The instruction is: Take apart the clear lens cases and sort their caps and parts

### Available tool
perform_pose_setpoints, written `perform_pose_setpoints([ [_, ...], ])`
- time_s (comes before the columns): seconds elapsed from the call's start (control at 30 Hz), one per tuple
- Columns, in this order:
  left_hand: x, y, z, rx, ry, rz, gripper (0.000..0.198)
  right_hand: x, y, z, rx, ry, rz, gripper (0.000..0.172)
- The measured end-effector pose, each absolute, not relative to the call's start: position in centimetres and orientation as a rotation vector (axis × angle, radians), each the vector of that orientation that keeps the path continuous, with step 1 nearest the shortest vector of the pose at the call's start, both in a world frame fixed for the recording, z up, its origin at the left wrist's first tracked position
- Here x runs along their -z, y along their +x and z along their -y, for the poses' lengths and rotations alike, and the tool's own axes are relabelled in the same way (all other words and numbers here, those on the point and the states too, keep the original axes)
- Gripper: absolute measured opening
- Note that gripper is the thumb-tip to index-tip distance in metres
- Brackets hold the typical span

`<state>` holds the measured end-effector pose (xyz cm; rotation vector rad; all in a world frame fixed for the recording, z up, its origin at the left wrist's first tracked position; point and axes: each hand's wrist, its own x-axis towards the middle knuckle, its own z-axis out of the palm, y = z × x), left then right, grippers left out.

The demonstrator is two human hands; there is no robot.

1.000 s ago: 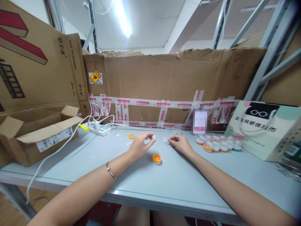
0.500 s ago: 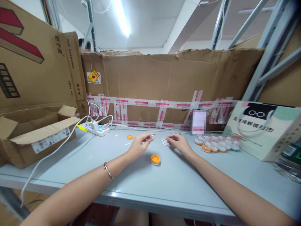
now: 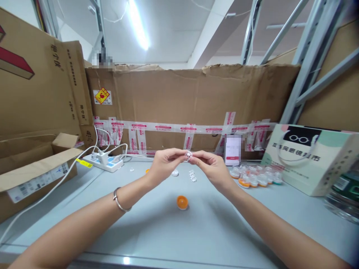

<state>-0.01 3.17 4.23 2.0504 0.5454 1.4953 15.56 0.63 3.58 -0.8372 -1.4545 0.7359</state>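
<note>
Raised above the table, my left hand (image 3: 167,164) and my right hand (image 3: 210,166) meet fingertip to fingertip. Between them they pinch a small white plastic part (image 3: 189,155); its exact kind is too small to make out. Below the right hand lies a little cluster of white plastic pieces (image 3: 192,175). A round white piece (image 3: 175,173) rests just beside the left fingers. Closer to me sits an orange round cap-like part (image 3: 182,202) with a white underside. An orange disc (image 3: 147,171) is partly hidden behind my left hand.
Several clear-domed round containers (image 3: 256,175) with orange or teal bases stand right of my hands. Behind them are a phone (image 3: 232,150) and a paper bag (image 3: 294,158). A power strip (image 3: 105,163), an open cardboard box (image 3: 39,175) and a water bottle (image 3: 344,198) flank the workspace.
Both hands have come together and lifted. My right hand has left the cluster of white pieces and joined the left at the small white part. The camera view has shifted.
</note>
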Motion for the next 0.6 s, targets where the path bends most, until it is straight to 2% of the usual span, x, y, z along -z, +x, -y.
perform_pose_setpoints([
  [0.1, -3.6, -0.3, -3.1, -1.595, 2.237, -0.596, 0.019, -3.4, 15.2, -0.7, -0.705, -0.815, 1.464, 0.018],
  [0.37, -3.1, -1.2, -1.9, -1.421, 2.284, -0.540, 0.027, -2.8, 15.1, -0.1, -0.893, -0.832, 1.448, 0.016],
  [0.6, -2.6, -1.1, -1.7, -1.514, 2.371, -0.586, 0.018, -2.7, 15.0, 0.4, -0.955, -0.850, 1.424, 0.019],
])
